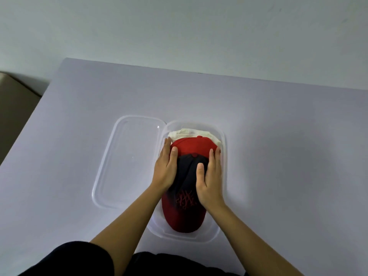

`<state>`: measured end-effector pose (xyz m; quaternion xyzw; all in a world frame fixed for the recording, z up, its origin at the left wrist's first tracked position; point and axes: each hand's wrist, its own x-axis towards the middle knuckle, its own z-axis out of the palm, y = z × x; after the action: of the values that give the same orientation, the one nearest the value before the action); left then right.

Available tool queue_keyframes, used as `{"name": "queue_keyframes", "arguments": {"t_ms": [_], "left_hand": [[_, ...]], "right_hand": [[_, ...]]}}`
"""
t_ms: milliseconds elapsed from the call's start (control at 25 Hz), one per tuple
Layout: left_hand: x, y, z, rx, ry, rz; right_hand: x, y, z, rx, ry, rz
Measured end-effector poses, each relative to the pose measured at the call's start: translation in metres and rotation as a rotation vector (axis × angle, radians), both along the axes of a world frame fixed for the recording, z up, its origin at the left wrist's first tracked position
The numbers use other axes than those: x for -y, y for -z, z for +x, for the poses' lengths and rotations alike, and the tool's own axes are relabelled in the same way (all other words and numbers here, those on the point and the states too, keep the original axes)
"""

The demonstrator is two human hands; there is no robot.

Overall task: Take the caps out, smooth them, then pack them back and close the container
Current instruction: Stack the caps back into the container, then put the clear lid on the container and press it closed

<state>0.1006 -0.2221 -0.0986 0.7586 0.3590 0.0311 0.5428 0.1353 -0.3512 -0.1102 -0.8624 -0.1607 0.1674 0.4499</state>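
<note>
Both hands (187, 172) flat, fingers (214, 156) spread, gripping nothing, on caps (185, 176) inside the box (223, 148); I'd press evenly so the lid (111, 166) beside it shuts.

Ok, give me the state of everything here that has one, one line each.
Container: open, holding the caps.
Lid: off, flat beside it.
Dark cap: on top, red brim toward the person.
Red cap: beneath.
White cap: at the back.
Left hand: pressing flat.
Right hand: pressing flat.
</note>
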Motion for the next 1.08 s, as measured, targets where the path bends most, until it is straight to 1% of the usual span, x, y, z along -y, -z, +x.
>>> {"name": "queue_keyframes", "arguments": {"t_ms": [80,280,400,480,520,600,680,720,800,880,920,960,1040,1080], "left_hand": [[0.001,0.007,0.003,0.015,-0.012,0.006],[0.004,0.018,0.007,0.015,0.006,0.055],[-0.004,0.014,0.011,0.062,0.012,0.084],[-0.009,0.010,0.017,0.062,0.005,0.069],[-0.012,0.009,0.022,0.044,0.009,0.103],[-0.023,0.005,0.039,-0.042,0.076,0.282],[-0.038,-0.002,0.063,-0.214,0.190,0.490],[-0.045,-0.006,0.074,-0.303,0.246,0.554],[-0.055,-0.010,0.089,-0.380,0.327,0.568],[-0.058,-0.011,0.090,-0.395,0.371,0.561],[-0.057,-0.013,0.086,-0.370,0.354,0.544],[-0.055,-0.016,0.079,-0.295,0.312,0.510],[-0.053,-0.025,0.057,-0.020,0.182,0.459],[-0.057,-0.029,0.042,0.100,0.075,0.473]], "right_hand": [[-0.009,0.008,0.005,0.013,0.024,-0.084],[-0.017,0.015,0.010,0.067,-0.001,-0.118],[-0.010,0.011,0.005,0.171,-0.059,-0.151],[-0.010,0.010,0.001,0.193,-0.046,-0.168],[-0.010,0.011,-0.002,0.184,-0.031,-0.170],[-0.011,0.014,-0.004,0.172,-0.013,-0.168],[-0.010,0.016,-0.003,0.172,-0.024,-0.167],[-0.010,0.017,-0.003,0.170,-0.032,-0.161],[-0.010,0.018,-0.003,0.148,-0.037,-0.156],[-0.013,0.016,-0.002,0.129,-0.048,-0.174],[-0.013,0.013,-0.003,0.138,-0.062,-0.197],[-0.012,0.009,-0.003,0.161,-0.081,-0.222],[-0.001,0.001,-0.004,0.226,-0.116,-0.248],[0.008,-0.001,-0.007,0.256,-0.117,-0.246]]}}
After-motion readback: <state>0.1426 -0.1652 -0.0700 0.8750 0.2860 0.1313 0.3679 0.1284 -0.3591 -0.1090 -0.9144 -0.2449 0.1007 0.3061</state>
